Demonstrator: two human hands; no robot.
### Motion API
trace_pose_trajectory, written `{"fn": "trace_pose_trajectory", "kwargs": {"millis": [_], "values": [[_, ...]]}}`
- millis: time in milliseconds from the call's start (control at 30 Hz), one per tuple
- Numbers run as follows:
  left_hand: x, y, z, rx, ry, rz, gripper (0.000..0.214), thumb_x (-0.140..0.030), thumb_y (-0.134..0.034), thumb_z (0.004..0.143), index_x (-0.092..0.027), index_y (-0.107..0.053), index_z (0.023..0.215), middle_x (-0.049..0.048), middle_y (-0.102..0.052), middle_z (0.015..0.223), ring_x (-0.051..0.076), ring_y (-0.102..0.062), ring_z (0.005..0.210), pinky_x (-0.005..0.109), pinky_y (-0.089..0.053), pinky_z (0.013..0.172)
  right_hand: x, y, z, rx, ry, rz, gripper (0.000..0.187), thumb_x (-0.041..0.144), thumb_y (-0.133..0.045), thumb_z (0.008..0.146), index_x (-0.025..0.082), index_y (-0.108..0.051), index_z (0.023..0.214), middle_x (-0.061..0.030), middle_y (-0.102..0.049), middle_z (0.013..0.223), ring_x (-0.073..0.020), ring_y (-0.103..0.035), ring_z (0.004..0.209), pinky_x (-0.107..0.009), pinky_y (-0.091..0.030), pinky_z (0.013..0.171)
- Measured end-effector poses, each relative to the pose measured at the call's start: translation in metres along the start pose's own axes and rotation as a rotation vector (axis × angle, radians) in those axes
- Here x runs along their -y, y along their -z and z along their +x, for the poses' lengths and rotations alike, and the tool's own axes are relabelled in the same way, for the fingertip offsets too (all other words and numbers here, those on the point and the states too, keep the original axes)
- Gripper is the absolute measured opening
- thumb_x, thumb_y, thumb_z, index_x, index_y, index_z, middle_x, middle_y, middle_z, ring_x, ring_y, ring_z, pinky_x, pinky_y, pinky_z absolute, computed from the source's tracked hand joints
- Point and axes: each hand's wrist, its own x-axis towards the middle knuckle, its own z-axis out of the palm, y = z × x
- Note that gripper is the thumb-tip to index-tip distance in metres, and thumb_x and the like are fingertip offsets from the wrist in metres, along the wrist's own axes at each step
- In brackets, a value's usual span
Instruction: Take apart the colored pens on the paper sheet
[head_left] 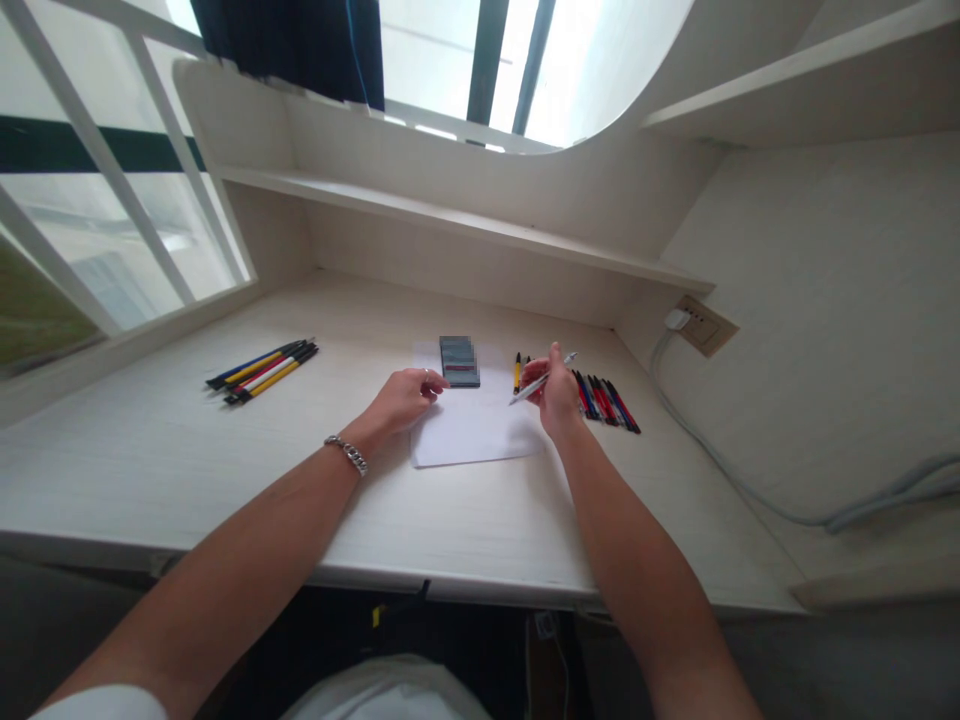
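My right hand [559, 393] is closed around a white pen [531, 388], its tip pointing down and left over a sheet of white paper [472, 430]. My left hand [409, 398], a ring on one finger, rests at the paper's left edge with its fingers loosely bent and nothing seen in them. Close to those fingertips lies a dark grey rectangular item [459, 362] on the paper's upper part; its surface is too blurred to name. Beside my right hand, a row of coloured pens [607, 402] lies on the desk, partly hidden behind the hand.
Another bundle of pens [262, 370] lies at the left of the white desk [360, 530]. A shelf [465, 222] runs along the back, below a window. At the right wall, a plug [677, 319] sits in a socket, with a cable [697, 440] trailing down.
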Motion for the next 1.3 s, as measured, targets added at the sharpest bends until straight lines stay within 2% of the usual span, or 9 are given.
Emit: {"fn": "trace_pose_trajectory", "kwargs": {"millis": [67, 133, 300, 400, 500, 700, 967, 1133, 1300], "values": [[0.004, 0.003, 0.002, -0.012, 0.02, 0.009, 0.039, -0.008, -0.058, 0.072, -0.017, -0.078, 0.104, 0.0098, -0.077, 0.098, 0.023, -0.07, 0.089, 0.035, -0.052, 0.082, -0.001, 0.003, 0.001, -0.016, -0.007, -0.103, 0.065, 0.073, -0.046, 0.091, 0.018, -0.059, 0.061, 0.0, -0.054, 0.045, -0.0098, -0.049, 0.037, -0.022, -0.039, 0.038], [0.008, 0.007, 0.003, -0.007, 0.041, 0.025, 0.042, -0.007, -0.058, 0.069, -0.017, -0.078, 0.105, 0.0101, -0.077, 0.099, 0.023, -0.069, 0.088, 0.035, -0.052, 0.081, -0.002, 0.005, 0.001, 0.029, -0.031, -0.141, 0.065, 0.075, -0.045, 0.09, 0.017, -0.062, 0.064, 0.0013, -0.051, 0.041, -0.0099, -0.047, 0.034, -0.021, -0.037, 0.037], [0.018, 0.018, 0.005, 0.129, 0.077, 0.039, 0.046, -0.01, -0.059, 0.068, -0.016, -0.076, 0.11, 0.0095, -0.076, 0.099, 0.022, -0.068, 0.088, 0.032, -0.051, 0.077, -0.011, -0.007, -0.01, 0.312, -0.212, -0.136, 0.05, 0.06, -0.053, 0.094, 0.014, -0.071, 0.086, -0.0094, -0.074, 0.07, -0.0153, -0.067, 0.055, -0.023, -0.049, 0.047], [0.023, 0.025, 0.005, 0.263, 0.058, -0.044, 0.052, -0.017, -0.067, 0.065, -0.018, -0.073, 0.117, 0.0079, -0.076, 0.104, 0.023, -0.069, 0.093, 0.03, -0.052, 0.079, -0.024, -0.021, -0.023, 0.421, -0.185, -0.212, 0.027, 0.042, -0.073, 0.083, 0.016, -0.07, 0.089, -0.007, -0.075, 0.075, -0.0146, -0.069, 0.061, -0.023, -0.052, 0.055], [0.029, 0.028, 0.005, 0.351, 0.047, -0.098, 0.066, -0.018, -0.076, 0.056, -0.021, -0.071, 0.122, 0.0073, -0.074, 0.116, 0.025, -0.067, 0.105, 0.029, -0.052, 0.085, -0.039, -0.034, -0.034, 0.422, -0.01, -0.357, 0.019, 0.027, -0.08, 0.072, 0.017, -0.068, 0.084, -0.0014, -0.071, 0.067, -0.0121, -0.064, 0.058, -0.021, -0.049, 0.054], [0.032, 0.027, 0.007, 0.385, 0.049, -0.057, 0.07, -0.022, -0.078, 0.056, -0.023, -0.069, 0.126, 0.0084, -0.071, 0.124, 0.027, -0.066, 0.111, 0.031, -0.051, 0.089, -0.059, -0.05, -0.044, 0.445, 0.116, -0.628, 0.014, 0.026, -0.071, 0.078, 0.016, -0.073, 0.087, -0.0025, -0.071, 0.067, -0.0129, -0.061, 0.054, -0.022, -0.044, 0.05], [0.021, 0.03, 0.005, 0.407, 0.033, 0.0, 0.071, -0.022, -0.075, 0.057, -0.02, -0.067, 0.128, 0.0092, -0.072, 0.118, 0.025, -0.066, 0.104, 0.029, -0.049, 0.085, -0.064, -0.052, -0.045, 0.491, 0.162, -0.64, 0.017, 0.03, -0.069, 0.079, 0.015, -0.074, 0.087, -0.0002, -0.067, 0.061, -0.0124, -0.058, 0.053, -0.022, -0.041, 0.05], [0.018, 0.03, 0.003, 0.339, 0.023, -0.037, 0.063, -0.02, -0.077, 0.054, -0.023, -0.074, 0.117, 0.0069, -0.075, 0.104, 0.024, -0.067, 0.094, 0.028, -0.05, 0.079, -0.064, -0.053, -0.045, 0.503, 0.159, -0.631, 0.012, 0.029, -0.069, 0.077, 0.017, -0.073, 0.08, 0.0027, -0.062, 0.055, -0.0112, -0.053, 0.051, -0.022, -0.038, 0.049], [0.015, 0.03, 0.001, 0.299, 0.041, -0.075, 0.059, -0.018, -0.078, 0.051, -0.023, -0.076, 0.11, 0.0064, -0.076, 0.102, 0.024, -0.068, 0.088, 0.029, -0.051, 0.077, -0.058, -0.055, -0.049, 0.508, 0.138, -0.658, 0.007, 0.023, -0.067, 0.076, 0.018, -0.071, 0.073, 0.0032, -0.06, 0.053, -0.0108, -0.051, 0.05, -0.022, -0.037, 0.049]]}}
